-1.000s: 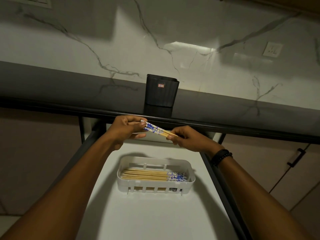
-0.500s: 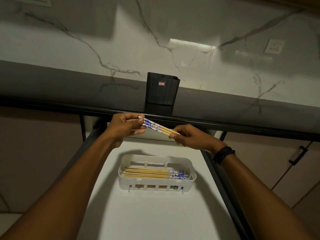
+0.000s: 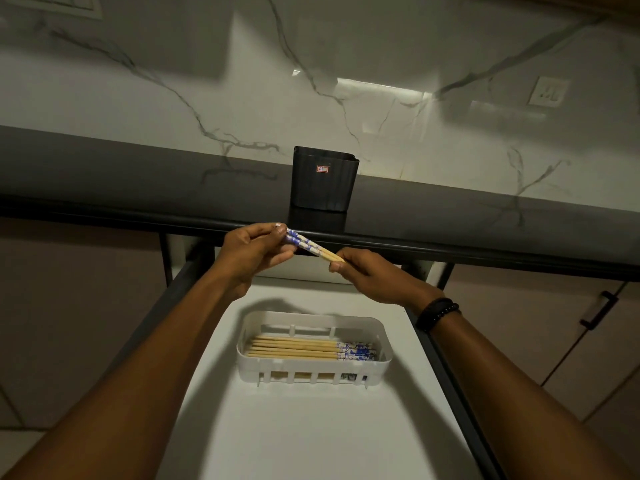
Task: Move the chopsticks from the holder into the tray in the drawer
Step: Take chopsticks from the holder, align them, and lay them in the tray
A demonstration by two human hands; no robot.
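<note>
1. Dark bench [image 3: 138, 174] across the full width, below a marbled wall [image 3: 381, 46].
2. Open drawer [image 3: 294, 438] jutting out from under the bench's front edge, with a white floor and dark side rails.
3. White slotted tray [image 3: 311, 374] flat on the drawer floor, between the two rails and nearer the right one.
4. Black holder [image 3: 322, 181] upright on the bench, close to its front edge and in line with the drawer.
5. Left hand [image 3: 252, 254] raised just in front of the bench's front edge, fingers and thumb curled round the blue-patterned ends of a pair of chopsticks [image 3: 308, 245].
6. Right hand [image 3: 374, 275] close beside it and slightly lower, pinching the plain wooden tips of the same pair.
7. Bundle of chopsticks [image 3: 298, 348] lying lengthwise in the tray, patterned ends toward its right wall.
8. That pair of chopsticks bridging the two hands, sloping down toward the right, in the air over the drawer's back end, apart from both tray and holder.
9. Black beaded wristband [image 3: 437, 311] on the right wrist.
</note>
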